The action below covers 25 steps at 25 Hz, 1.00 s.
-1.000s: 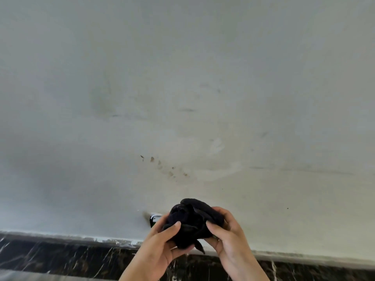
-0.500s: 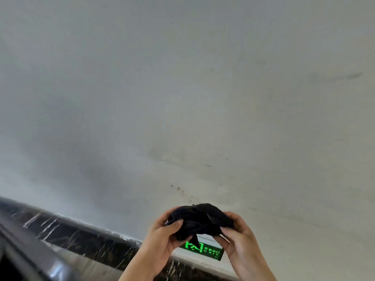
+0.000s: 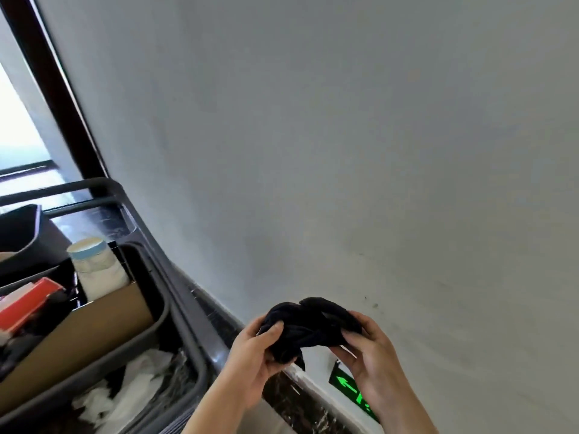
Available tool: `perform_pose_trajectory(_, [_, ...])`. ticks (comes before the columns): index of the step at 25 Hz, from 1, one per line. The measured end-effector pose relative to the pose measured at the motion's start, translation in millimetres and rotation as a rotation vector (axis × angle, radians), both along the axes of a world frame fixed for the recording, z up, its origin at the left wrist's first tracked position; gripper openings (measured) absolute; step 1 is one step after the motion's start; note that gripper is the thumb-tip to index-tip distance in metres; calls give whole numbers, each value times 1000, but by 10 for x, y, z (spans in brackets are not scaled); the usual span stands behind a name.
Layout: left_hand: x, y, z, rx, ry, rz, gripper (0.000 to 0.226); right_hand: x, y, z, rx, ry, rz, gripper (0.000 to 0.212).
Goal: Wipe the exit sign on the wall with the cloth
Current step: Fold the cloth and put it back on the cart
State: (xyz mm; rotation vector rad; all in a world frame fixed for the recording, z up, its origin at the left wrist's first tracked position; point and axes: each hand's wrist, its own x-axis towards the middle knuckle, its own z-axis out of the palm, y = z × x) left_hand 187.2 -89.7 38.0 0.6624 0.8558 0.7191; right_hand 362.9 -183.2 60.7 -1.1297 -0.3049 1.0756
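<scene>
A bunched black cloth [image 3: 308, 327] is held between both hands in front of the grey-white wall [image 3: 344, 151]. My left hand [image 3: 255, 360] grips its left side with the thumb on top. My right hand [image 3: 368, 358] pinches its right side. The exit sign [image 3: 346, 385], black with a glowing green arrow, sits low on the wall just above the dark marble skirting [image 3: 219, 321]. My right hand and wrist cover most of the sign, which lies below the cloth and apart from it.
A grey cleaning cart [image 3: 175, 311] stands at the left against the wall, holding a cardboard box [image 3: 94, 327], a white container with a blue band [image 3: 94, 267], a red item [image 3: 28, 302] and crumpled white bags [image 3: 131, 386]. A dark door frame [image 3: 59, 89] rises at upper left.
The view has swung left and tilted, bringing the cart and door frame into sight. Both hands still hold the cloth; the sign now shows lower right, under my right hand.
</scene>
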Motion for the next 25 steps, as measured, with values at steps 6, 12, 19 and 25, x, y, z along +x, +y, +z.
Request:
perform_pose_trajectory(6, [-962, 508, -2, 23, -10, 283, 36, -750, 1069, 35, 12, -3, 231, 24])
perform_pose_trajectory(12, [-1589, 979, -247, -70, -76, 485, 24, -1375, 1967, -87, -35, -27, 361, 27])
perform_pose_trajectory(19, [-1671, 1234, -713, -260, 13, 579, 22, -1530, 2517, -710, -223, -102, 336, 26])
perform_pose_trajectory(25, [-1585, 1327, -852, -324, 120, 657, 18, -1545, 2585, -1232, -379, -76, 274, 24])
